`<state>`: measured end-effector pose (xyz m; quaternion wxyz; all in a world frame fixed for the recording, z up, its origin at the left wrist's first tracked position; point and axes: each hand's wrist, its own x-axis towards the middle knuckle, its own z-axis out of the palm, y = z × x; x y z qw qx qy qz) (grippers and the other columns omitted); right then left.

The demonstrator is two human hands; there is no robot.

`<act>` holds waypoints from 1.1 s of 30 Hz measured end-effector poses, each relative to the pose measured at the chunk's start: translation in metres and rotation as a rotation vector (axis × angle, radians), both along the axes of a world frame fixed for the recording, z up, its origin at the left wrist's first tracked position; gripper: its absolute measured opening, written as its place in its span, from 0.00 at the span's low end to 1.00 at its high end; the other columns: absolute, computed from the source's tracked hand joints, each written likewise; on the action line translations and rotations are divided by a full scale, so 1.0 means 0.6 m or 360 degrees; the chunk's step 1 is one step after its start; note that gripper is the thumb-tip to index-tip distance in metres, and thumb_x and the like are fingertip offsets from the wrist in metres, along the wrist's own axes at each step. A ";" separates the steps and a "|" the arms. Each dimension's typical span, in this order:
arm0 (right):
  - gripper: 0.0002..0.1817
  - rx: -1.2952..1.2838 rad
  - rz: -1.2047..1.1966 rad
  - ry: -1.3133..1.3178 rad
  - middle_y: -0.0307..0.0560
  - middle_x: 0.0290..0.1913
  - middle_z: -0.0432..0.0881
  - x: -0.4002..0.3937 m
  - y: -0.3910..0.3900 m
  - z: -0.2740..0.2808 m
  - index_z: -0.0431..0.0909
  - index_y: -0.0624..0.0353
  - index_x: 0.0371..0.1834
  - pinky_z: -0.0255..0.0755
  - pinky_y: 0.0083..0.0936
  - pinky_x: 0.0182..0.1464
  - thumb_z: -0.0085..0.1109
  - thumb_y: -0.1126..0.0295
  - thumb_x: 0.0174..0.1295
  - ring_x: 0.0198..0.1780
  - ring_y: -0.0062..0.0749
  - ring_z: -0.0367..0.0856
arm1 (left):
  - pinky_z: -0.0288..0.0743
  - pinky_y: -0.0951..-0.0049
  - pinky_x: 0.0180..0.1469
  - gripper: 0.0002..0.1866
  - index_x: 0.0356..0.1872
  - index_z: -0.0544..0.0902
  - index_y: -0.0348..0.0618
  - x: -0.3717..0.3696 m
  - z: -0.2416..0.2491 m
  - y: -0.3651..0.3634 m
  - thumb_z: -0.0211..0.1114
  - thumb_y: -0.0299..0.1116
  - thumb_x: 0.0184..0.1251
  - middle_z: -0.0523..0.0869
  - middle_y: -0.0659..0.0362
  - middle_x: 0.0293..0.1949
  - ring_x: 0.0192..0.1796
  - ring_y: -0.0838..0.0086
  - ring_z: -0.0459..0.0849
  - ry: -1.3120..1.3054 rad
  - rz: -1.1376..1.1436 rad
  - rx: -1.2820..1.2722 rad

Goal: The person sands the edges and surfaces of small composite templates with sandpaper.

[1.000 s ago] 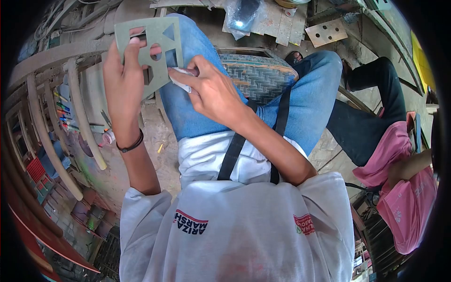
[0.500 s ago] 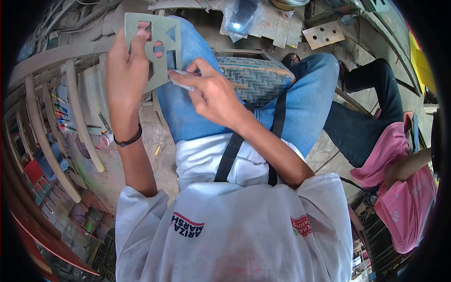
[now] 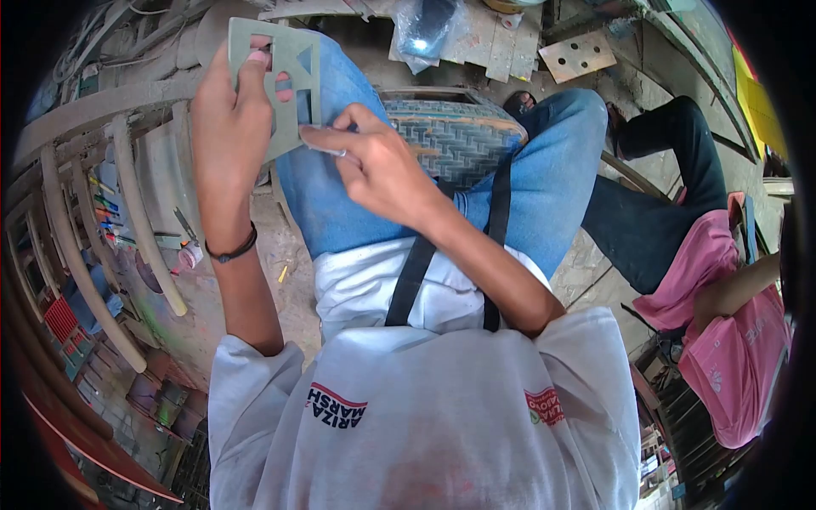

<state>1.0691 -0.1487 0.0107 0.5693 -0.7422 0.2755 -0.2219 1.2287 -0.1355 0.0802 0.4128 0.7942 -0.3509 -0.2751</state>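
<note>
My left hand (image 3: 229,127) grips a flat grey-green board (image 3: 293,55) with cut-out shapes, among them a triangle and rectangles. Its fingers show through the openings from behind, and the thumb lies on the front. My right hand (image 3: 382,166) is closed, pinching a small folded piece of sandpaper (image 3: 323,138) with a brownish face and a pale edge. The sandpaper is at the board's lower right edge, near a long rectangular opening. The board is held above my left thigh (image 3: 319,195) in blue jeans.
A woven seat (image 3: 459,140) shows between my knees. Wooden slats (image 3: 140,204) curve along the left, with coloured pens beyond. A plate with several holes (image 3: 578,57) and a plastic bag (image 3: 427,34) lie ahead. Another person in a pink shirt (image 3: 735,365) sits at right.
The board has turned slightly and looks narrower. My right hand has shifted a little, and the sandpaper now shows more of its brownish face.
</note>
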 end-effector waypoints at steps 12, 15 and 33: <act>0.27 -0.0279 0.0051 0.0157 0.56 0.44 0.77 -0.002 -0.021 -0.027 0.84 0.47 0.57 0.76 0.41 0.49 0.55 0.85 0.56 0.42 0.52 0.82 | 0.75 0.76 0.43 0.16 0.57 0.79 0.40 0.022 0.005 0.004 0.53 0.34 0.76 0.86 0.57 0.46 0.44 0.77 0.84 0.0086 -0.0069 0.0118; 0.25 -0.0328 0.0036 0.0164 0.55 0.43 0.76 -0.005 -0.022 -0.027 0.85 0.46 0.55 0.77 0.41 0.48 0.57 0.83 0.55 0.43 0.50 0.82 | 0.74 0.73 0.51 0.20 0.60 0.77 0.36 0.011 0.012 0.036 0.55 0.39 0.76 0.85 0.56 0.48 0.49 0.75 0.83 0.0367 -0.0161 -0.0158; 0.28 -0.0123 0.0164 -0.0247 0.54 0.43 0.76 0.026 0.013 0.065 0.84 0.55 0.56 0.76 0.38 0.44 0.55 0.87 0.50 0.41 0.49 0.81 | 0.72 0.75 0.32 0.47 0.45 0.83 0.34 0.058 0.007 -0.011 0.29 0.72 0.73 0.80 0.59 0.22 0.26 0.75 0.76 0.0719 0.0112 -0.0111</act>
